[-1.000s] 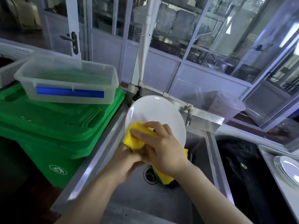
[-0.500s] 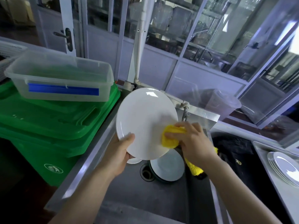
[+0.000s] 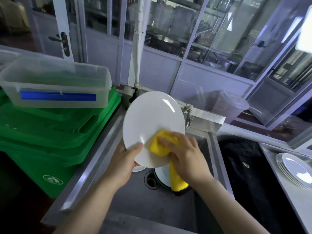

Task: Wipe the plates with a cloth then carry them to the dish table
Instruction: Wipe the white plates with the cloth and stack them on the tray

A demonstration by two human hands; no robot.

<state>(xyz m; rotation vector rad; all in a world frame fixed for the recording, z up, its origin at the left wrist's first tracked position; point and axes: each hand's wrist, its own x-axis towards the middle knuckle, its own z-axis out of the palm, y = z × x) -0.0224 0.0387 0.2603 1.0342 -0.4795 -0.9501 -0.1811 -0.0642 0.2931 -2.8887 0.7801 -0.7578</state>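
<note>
A white plate point(image 3: 150, 122) is held tilted over the steel sink point(image 3: 101, 154), face toward me. My left hand point(image 3: 125, 162) grips its lower left rim, thumb on the face. My right hand point(image 3: 184, 154) presses a yellow cloth point(image 3: 158, 146) against the plate's lower right; the cloth's tail hangs down behind the wrist. Below, in the sink basin, another white plate point(image 3: 162, 176) lies partly hidden next to the drain point(image 3: 151, 180). A stack of white plates point(image 3: 297, 169) rests on the steel table point(image 3: 270, 156) at the far right.
A green bin point(image 3: 55, 137) stands left of the sink with a clear plastic box point(image 3: 54, 81) on its lid. A tap point(image 3: 189, 115) sticks out behind the plate. A dark second basin point(image 3: 249, 174) lies right of the sink. Glass partitions close the back.
My right hand has swept the cloth across the plate, from its left side to the right edge, then back to the lower middle. The plate has tipped slightly.
</note>
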